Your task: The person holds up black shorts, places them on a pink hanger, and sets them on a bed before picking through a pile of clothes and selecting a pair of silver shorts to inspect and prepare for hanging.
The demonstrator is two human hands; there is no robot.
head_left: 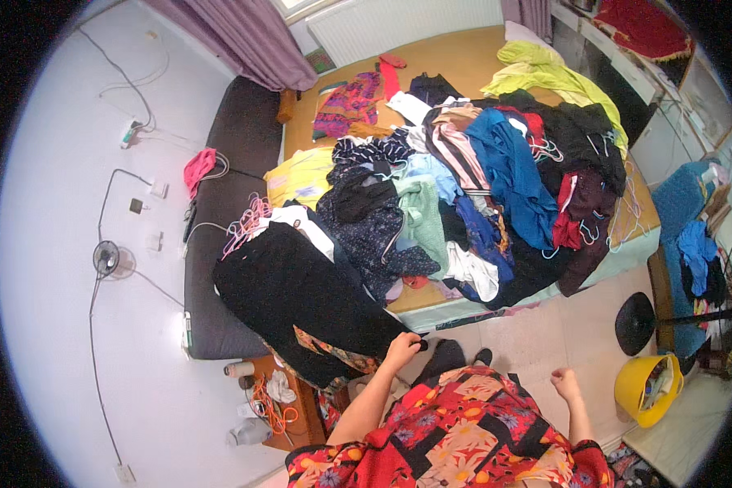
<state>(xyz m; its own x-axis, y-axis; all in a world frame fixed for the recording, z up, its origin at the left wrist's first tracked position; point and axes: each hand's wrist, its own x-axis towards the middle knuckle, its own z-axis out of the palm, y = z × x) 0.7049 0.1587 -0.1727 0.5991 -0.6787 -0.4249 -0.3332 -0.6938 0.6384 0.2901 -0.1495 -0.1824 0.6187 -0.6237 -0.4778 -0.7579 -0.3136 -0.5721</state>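
Black trousers lie spread over the near left corner of the bed, their lower part hanging past its edge. Patterned cloth shows in the gap between the legs. My left hand is closed on a dark edge of the trousers, at their right lower corner. Away from the clothes, my right hand hangs above the floor with its fingers curled in, and nothing shows in them. Just beyond the trousers lies a dark dotted garment, part of a large heap of mixed clothes.
The heap covers much of the bed, with a blue garment and a yellow-green cloth. Pink hangers lie by the trousers. A small wooden table holds cords. On the right stand a yellow bucket and a round black base.
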